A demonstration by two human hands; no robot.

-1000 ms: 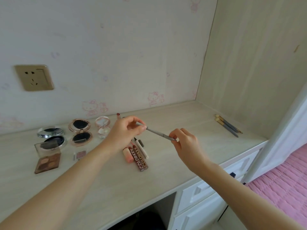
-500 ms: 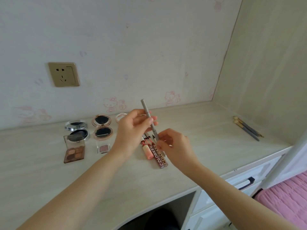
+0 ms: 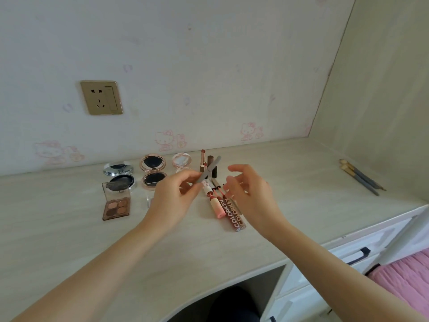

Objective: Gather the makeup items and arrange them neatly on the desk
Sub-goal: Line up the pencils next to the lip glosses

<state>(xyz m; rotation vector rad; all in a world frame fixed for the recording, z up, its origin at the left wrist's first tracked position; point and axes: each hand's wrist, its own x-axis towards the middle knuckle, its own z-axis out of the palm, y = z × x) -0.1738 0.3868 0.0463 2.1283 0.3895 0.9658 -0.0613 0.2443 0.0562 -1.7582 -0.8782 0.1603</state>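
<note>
right now the left hand (image 3: 173, 197) pinches the grey pencil (image 3: 210, 168) at its lower end, thumb & fingertips curled on it. pencil's long axis runs diagonal, free tip pointing up-right toward the wall, above the lip gloss tubes (image 3: 228, 209) lying on the desk (image 3: 290, 201). right hand (image 3: 249, 196) hovers just beside, fingers loose & spread, holding nothing. compacts (image 3: 153, 170) & eyeshadow palette (image 3: 116, 202) sit to the left.

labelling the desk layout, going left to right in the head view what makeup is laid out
eyeshadow palette → silver compact → rose gold compact → clear pink pot → grey pencil held by the left hand → two COLORKEY tubes → right hand → brushes
</note>
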